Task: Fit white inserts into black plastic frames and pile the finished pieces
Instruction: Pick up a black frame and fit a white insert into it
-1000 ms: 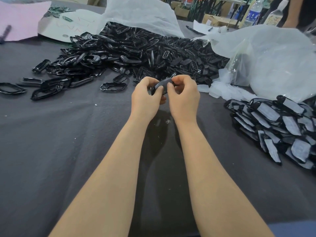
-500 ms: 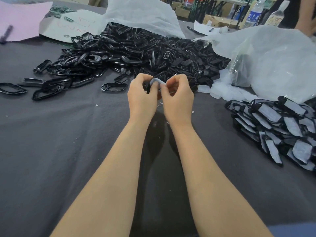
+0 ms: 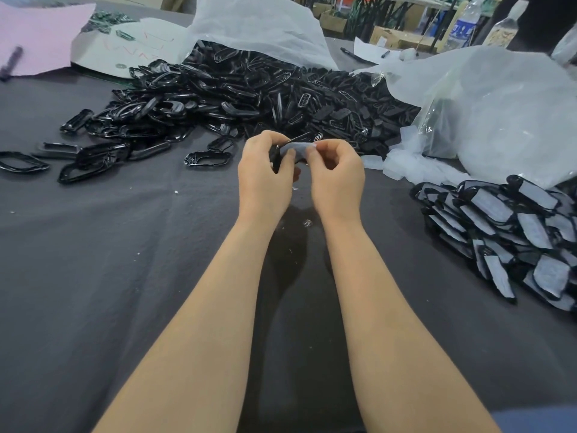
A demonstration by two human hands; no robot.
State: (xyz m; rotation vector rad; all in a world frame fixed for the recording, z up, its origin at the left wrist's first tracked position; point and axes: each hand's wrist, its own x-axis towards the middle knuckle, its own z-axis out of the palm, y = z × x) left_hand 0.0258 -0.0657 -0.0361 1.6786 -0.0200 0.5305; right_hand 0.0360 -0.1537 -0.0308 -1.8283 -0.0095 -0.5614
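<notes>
Your right hand (image 3: 337, 178) has drawn slightly rightward, pinching the end of the thin white insert (image 3: 297, 148). Your left hand (image 3: 263, 179) grips the black oval plastic frame (image 3: 276, 159).

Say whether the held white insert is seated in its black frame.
Cannot tell. Left hand and right hand pinch the white insert over the black frame; fingers hide the edges.

Left hand (image 3: 265, 179), right hand (image 3: 338, 179): both bare. Left forearm (image 3: 199, 323), right forearm (image 3: 384, 307): bare from wrist to lower frame edge. Nail detail too small to assess. Blue fabric (image 3: 537, 423) at bottom right corner, beside right forearm; garment type indeterminate.
</notes>
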